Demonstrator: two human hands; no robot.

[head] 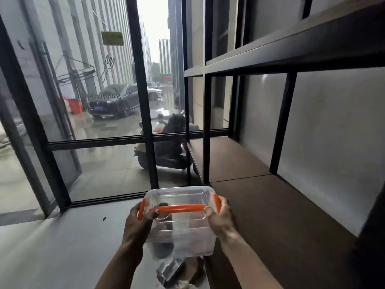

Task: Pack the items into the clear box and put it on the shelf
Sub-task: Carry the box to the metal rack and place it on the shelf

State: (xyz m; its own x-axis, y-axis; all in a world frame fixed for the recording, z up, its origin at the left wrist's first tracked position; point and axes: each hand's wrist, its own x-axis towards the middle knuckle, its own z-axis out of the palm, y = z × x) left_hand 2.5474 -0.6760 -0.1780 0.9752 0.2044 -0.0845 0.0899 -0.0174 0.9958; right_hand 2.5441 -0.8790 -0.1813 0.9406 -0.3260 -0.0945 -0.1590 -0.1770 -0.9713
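Note:
I hold a clear box (181, 228) with a clear lid, orange side clips and an orange handle in front of me, in the air above the floor. My left hand (141, 217) grips its left end at the orange clip. My right hand (220, 217) grips the right end. Dark round items show dimly through the plastic. The brown shelf board (281, 215) of a black metal rack lies just right of the box, at about the same height.
A higher shelf board (291, 44) spans the upper right, carried by black uprights (207, 126). A grey wall backs the rack. A black-framed glass wall (143, 84) stands ahead, with cars and a scooter outside. Shiny packaging (173, 272) lies on the grey floor below the box.

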